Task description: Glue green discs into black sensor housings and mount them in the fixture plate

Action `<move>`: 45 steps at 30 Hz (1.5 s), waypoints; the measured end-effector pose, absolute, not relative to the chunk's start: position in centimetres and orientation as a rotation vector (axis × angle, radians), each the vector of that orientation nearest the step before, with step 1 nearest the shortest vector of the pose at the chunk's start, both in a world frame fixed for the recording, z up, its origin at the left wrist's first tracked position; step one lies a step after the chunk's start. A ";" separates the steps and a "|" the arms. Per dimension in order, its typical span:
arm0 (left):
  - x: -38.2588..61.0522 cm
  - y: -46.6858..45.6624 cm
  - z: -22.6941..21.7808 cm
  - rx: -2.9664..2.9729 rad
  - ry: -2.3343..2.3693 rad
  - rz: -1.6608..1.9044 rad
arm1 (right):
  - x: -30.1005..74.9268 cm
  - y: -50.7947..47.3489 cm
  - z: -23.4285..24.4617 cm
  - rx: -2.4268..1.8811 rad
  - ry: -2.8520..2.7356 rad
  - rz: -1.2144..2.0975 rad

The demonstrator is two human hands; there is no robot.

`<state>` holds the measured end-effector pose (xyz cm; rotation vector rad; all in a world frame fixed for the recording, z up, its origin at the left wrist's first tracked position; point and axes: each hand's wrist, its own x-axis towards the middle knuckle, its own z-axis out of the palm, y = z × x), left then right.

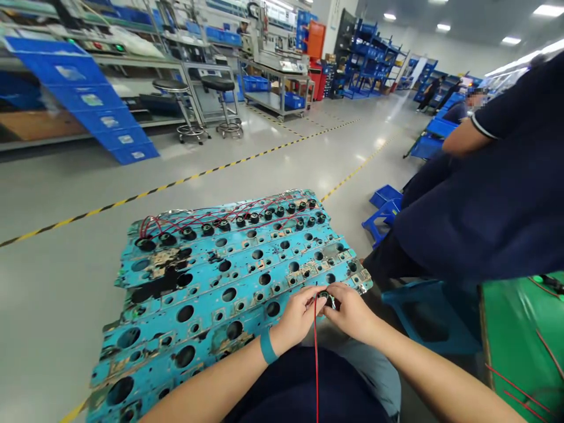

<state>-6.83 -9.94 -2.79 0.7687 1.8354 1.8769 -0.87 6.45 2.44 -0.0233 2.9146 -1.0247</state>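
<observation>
Board (238, 248): far row filled, second partly, nearer holes bare
Left hand (300, 317), right hand (352, 311): fingers clamped on black part (324, 295)

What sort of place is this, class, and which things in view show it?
Most likely a factory workshop: striped tape marks the floor, blue bins are stacked beside a workbench, and a worn blue board carries many round black parts.

Components (224, 225) on the board (241, 261), far side — stools (218, 83) beyond, another person (484, 205) right.
</observation>
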 end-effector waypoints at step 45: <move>-29.6 -19.0 -7.2 1.109 3.121 0.451 | -25.4 2.5 -6.5 0.503 3.065 -1.141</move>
